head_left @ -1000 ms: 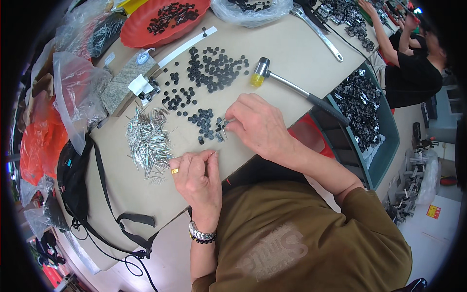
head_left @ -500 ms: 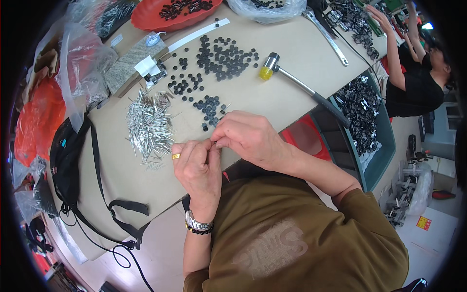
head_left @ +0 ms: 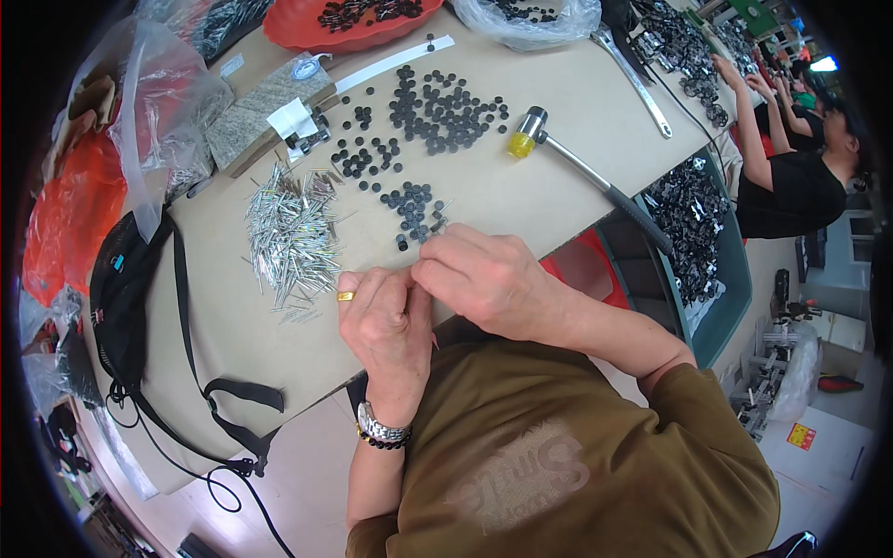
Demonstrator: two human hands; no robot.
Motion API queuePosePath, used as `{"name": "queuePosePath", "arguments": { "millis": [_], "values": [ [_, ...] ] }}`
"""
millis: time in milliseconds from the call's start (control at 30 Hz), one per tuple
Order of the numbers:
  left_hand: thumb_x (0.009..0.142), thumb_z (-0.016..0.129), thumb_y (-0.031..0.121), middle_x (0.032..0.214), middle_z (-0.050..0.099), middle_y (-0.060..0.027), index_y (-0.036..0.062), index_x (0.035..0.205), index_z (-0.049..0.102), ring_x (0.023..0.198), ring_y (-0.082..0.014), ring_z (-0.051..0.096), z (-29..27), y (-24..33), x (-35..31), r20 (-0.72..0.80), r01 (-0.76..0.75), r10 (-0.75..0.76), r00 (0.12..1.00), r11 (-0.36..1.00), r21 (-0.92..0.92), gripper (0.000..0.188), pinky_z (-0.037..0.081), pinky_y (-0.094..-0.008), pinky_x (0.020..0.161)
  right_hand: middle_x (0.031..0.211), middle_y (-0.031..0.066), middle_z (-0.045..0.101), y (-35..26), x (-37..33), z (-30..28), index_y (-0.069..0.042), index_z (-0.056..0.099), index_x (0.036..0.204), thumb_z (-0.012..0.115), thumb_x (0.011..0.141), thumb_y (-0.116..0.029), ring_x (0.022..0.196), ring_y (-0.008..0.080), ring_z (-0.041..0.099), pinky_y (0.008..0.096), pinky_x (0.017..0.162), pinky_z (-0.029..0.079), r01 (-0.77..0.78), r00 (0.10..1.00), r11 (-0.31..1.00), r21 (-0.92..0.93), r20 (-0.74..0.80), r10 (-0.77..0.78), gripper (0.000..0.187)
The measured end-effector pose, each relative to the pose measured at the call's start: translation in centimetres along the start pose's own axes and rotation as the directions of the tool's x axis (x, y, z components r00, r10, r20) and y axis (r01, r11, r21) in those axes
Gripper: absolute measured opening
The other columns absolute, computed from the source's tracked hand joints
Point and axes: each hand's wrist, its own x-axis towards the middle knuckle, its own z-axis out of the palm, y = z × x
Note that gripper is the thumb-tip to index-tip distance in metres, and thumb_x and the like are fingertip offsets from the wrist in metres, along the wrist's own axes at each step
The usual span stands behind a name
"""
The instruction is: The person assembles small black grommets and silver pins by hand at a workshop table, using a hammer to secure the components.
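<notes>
My left hand (head_left: 383,316), with a ring and a wristwatch, is closed at the table's near edge, thumb and fingers pinched together. Against its fingertips, my right hand (head_left: 488,281) is closed in a pinch too. Whatever sits between the fingers is hidden by the knuckles. Just beyond the right fingertips lies a small cluster of black round caps (head_left: 409,206). A larger spread of black caps (head_left: 445,116) covers the table farther back. To the left of my hands is a heap of thin silvery metal pins (head_left: 290,237).
A mallet (head_left: 577,163) with a yellow face lies right of the caps, its handle overhanging a teal bin (head_left: 735,307) of black parts. Behind are a wrench (head_left: 637,84), a red bowl (head_left: 326,42) and a stone block (head_left: 256,121). A black bag (head_left: 130,298) lies left. Another person (head_left: 791,177) works at right.
The table and its things sit slightly farther right in the picture. My hands stay together at the edge; the right fingers are curled a little differently, lying nearer the small cap cluster.
</notes>
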Motion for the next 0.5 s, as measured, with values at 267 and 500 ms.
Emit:
{"name": "queuePosePath", "arguments": {
  "millis": [267, 500],
  "values": [
    [0.07, 0.08, -0.004, 0.071, 0.062, -0.0087, 0.0013, 0.077, 0.068, 0.07, -0.0266, 0.054, 0.1, 0.3, 0.2, -0.004, 0.009, -0.009, 1.0, 1.0, 0.015, 0.015, 0.044, -0.0373, 0.067, 0.086, 0.0091, 0.064, 1.1, -0.3, 0.9, -0.001, 0.065, 0.089, 0.074, 0.079, 0.002, 0.074, 0.0247, 0.066, 0.0338, 0.061, 0.055, -0.055, 0.995, 0.964, 0.261, -0.061, 0.073, 0.014],
    [0.07, 0.08, -0.003, 0.07, 0.063, -0.0084, 0.0003, 0.075, 0.067, 0.066, -0.0252, 0.054, 0.1, 0.3, 0.2, -0.008, 0.041, -0.041, 0.999, 0.999, 0.004, 0.015, 0.043, -0.0354, 0.068, 0.085, 0.009, 0.064, 1.4, -0.2, 0.8, -0.001, 0.066, 0.09, 0.074, 0.079, 0.002, 0.074, 0.0247, 0.066, 0.0332, 0.062, 0.056, -0.062, 0.997, 0.962, 0.264, -0.025, 0.071, 0.014]
  ]
}}
